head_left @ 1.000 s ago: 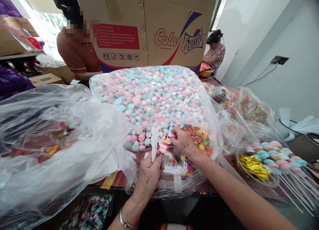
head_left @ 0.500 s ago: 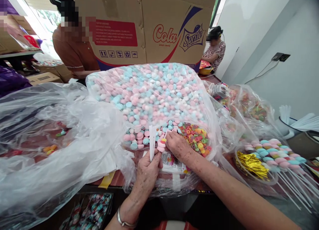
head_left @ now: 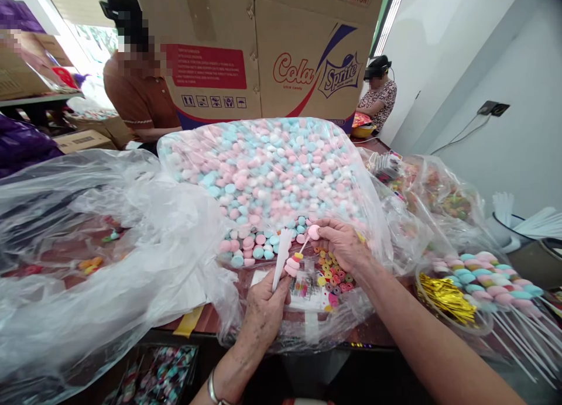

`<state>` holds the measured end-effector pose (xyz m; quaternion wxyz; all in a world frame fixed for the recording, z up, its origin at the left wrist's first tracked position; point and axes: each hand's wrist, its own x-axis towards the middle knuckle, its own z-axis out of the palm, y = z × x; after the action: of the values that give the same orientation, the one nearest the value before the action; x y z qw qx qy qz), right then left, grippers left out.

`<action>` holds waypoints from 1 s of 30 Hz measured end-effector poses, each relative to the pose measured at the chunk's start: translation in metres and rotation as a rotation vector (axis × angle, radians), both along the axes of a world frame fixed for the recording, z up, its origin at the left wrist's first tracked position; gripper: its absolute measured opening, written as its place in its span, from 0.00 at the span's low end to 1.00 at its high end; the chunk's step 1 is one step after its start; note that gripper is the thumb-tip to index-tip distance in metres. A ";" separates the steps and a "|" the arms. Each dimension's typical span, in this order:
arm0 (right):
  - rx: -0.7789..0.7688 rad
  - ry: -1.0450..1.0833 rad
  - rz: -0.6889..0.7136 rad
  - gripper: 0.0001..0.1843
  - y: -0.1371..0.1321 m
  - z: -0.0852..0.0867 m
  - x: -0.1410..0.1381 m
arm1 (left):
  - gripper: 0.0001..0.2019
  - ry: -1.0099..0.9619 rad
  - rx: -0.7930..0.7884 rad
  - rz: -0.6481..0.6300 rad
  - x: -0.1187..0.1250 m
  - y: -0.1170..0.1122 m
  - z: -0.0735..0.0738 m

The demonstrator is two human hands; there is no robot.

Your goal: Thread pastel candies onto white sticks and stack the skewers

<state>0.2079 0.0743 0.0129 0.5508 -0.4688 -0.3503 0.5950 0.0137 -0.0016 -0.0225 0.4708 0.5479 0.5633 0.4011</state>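
My left hand (head_left: 263,308) is closed round a bundle of white sticks (head_left: 281,258), and one stick (head_left: 295,263) carries pink marshmallows and a yellow ring candy. My right hand (head_left: 345,244) pinches a pink marshmallow (head_left: 313,232) just above that stick's tip. Both hands hover over the open mouth of a big clear bag (head_left: 272,171) full of pink, blue and white marshmallows. Colourful ring candies (head_left: 331,270) lie under my right hand.
Crumpled clear plastic (head_left: 96,241) covers the left. Finished marshmallow skewers (head_left: 487,276) and gold foil (head_left: 445,294) lie at right. A large Cola Sprite carton (head_left: 272,48) stands behind the bag. Two other people sit beyond, at back left (head_left: 136,89) and back right (head_left: 380,95).
My right hand left the stick, moved up and right and now pinches a pink marshmallow. My left hand tilted the sticks slightly to the right.
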 end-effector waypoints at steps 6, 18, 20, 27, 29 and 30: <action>0.011 0.018 0.000 0.15 -0.005 0.011 -0.002 | 0.17 0.088 0.027 -0.028 0.001 0.000 0.009; 0.177 -0.313 0.057 0.20 -0.008 -0.006 0.002 | 0.17 0.083 0.033 -0.030 0.000 0.000 0.005; 0.215 -0.382 0.081 0.19 -0.012 -0.007 0.001 | 0.17 0.084 0.036 -0.019 0.000 0.000 0.004; 0.241 -0.422 0.142 0.21 -0.021 -0.021 -0.010 | 0.16 0.052 0.043 0.003 0.001 -0.001 0.004; 0.319 -0.514 0.125 0.19 -0.027 -0.025 -0.017 | 0.16 0.049 0.041 0.012 0.001 -0.001 0.003; 0.365 -0.561 0.130 0.19 -0.031 -0.026 -0.021 | 0.15 0.048 0.040 0.017 0.000 0.000 0.002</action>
<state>0.1869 0.0436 -0.0133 0.4689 -0.4846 -0.6180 0.4043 0.0142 -0.0018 -0.0210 0.4425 0.5619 0.5711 0.4030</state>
